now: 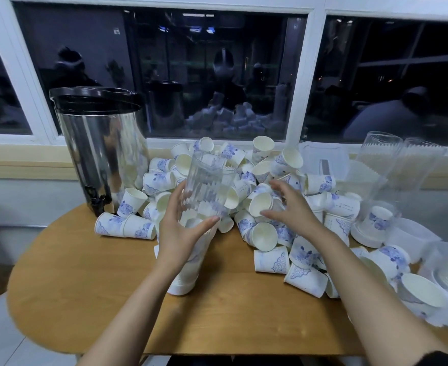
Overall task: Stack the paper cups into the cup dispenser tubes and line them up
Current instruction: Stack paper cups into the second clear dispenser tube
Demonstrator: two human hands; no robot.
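Both arms are bare from the wrist upward. The left forearm (pixel 128 313) is uncovered as far as the picture's lower edge. The right forearm (pixel 362 281) is uncovered too, until a dark, near-black sleeve (pixel 430 359) shows as a small patch at the bottom right corner; its cloth and cut cannot be made out. The left hand (pixel 176 233) and the right hand (pixel 294 210) are bare, with narrow wrists and long, slender fingers (pixel 281 186). The left thumbnail (pixel 214 219) is short and plain, with a faint sheen. The right hand's nails are too blurred to describe.
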